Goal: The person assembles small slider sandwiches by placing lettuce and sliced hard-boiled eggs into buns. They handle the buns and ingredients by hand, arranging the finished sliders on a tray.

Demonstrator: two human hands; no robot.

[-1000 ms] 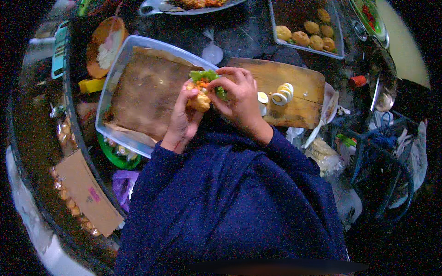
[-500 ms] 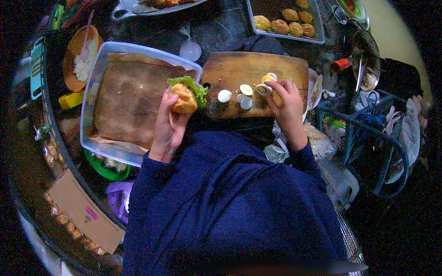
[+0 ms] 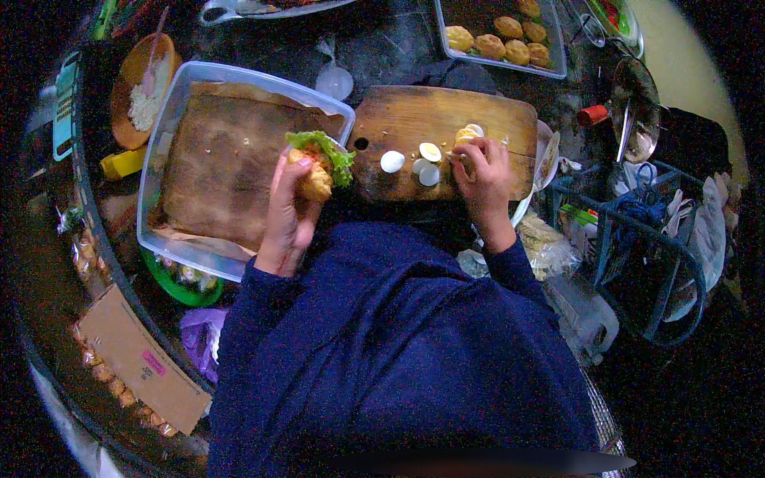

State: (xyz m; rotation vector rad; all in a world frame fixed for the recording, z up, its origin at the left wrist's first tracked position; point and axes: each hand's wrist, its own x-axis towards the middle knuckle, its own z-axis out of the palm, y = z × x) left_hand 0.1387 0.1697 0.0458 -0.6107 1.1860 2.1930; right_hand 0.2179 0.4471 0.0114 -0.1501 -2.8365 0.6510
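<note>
while the left hand [image 3: 288, 209] has its fingers curled round a lettuce-stuffed fried bun [image 3: 316, 180] at the right side of the clear plastic tub [image 3: 151, 175], the right hand [image 3: 487, 179] is down at some boiled egg slices [image 3: 465, 137] on the wooden cutting board [image 3: 414, 107], fingers bunched nearly together. can't tell if it's actually pinching one tbh.

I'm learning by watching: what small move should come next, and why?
Probably bring one of the egg slices to the bun: the right hand is at those slices on the board, while the left hand holds the bun, lettuce showing.
</note>
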